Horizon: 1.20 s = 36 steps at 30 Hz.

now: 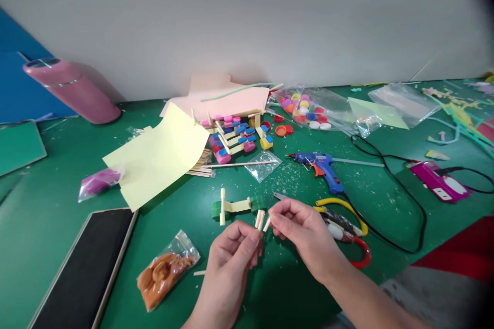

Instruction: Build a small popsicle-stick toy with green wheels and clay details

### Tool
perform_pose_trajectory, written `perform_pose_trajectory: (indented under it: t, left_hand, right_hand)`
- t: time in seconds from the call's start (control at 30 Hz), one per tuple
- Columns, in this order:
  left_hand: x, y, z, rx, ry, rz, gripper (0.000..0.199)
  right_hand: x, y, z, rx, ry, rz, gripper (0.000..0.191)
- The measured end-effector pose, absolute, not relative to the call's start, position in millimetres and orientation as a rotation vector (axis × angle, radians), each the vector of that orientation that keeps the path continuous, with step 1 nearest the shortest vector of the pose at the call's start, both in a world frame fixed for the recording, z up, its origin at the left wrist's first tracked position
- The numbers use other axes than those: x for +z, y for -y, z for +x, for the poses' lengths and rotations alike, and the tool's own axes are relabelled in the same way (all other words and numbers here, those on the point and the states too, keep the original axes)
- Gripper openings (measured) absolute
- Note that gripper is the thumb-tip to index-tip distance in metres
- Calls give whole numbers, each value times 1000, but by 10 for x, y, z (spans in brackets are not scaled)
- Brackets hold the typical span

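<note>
Pinched between thumb and fingers of my left hand (236, 254) are short wooden stick pieces (260, 219), held upright side by side. My right hand (297, 226) pinches another short stick piece (267, 223), its end close beside the ones in the left. Just beyond my hands, a small cart-like model (238, 207) with green rounded ends and a pale cross stick lies on the table. Another pale stick (199, 273) pokes out near my left hand. Right of my right hand are pliers (343, 221) with yellow and red handles, partly hidden.
A blue hot glue gun (320, 164) lies right, its black cord running to a magenta box (442, 182). Several colourful models (235, 139), bottle caps (304, 108), yellow paper (158, 159), a pink flask (73, 90), a phone (83, 272) and bagged orange clay (165, 275) surround the work area.
</note>
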<state>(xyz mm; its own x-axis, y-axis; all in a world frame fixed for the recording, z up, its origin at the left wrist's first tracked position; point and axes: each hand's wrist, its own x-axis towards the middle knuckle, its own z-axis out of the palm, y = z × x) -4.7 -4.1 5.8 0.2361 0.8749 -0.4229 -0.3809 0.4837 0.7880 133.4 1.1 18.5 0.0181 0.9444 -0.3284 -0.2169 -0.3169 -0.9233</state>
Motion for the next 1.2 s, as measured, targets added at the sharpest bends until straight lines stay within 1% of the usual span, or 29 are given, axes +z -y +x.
perform_pose_trajectory:
  t: [0.47, 0.7, 1.03, 1.2]
  left_hand:
    - [53, 45, -34, 941, -975, 607, 26]
    - [60, 60, -40, 929, -963, 620, 26]
    - [59, 67, -37, 925, -981, 599, 28]
    - [71, 62, -22, 948, -990, 577, 27]
  right_hand:
    - [176, -7, 1324, 1456, 870, -1340, 17]
    - [208, -11, 1294, 1425, 844, -1358, 22]
    - [141, 7, 1273, 1428, 787, -1279, 22]
    - [116, 66, 1271, 1472, 866, -1304, 20]
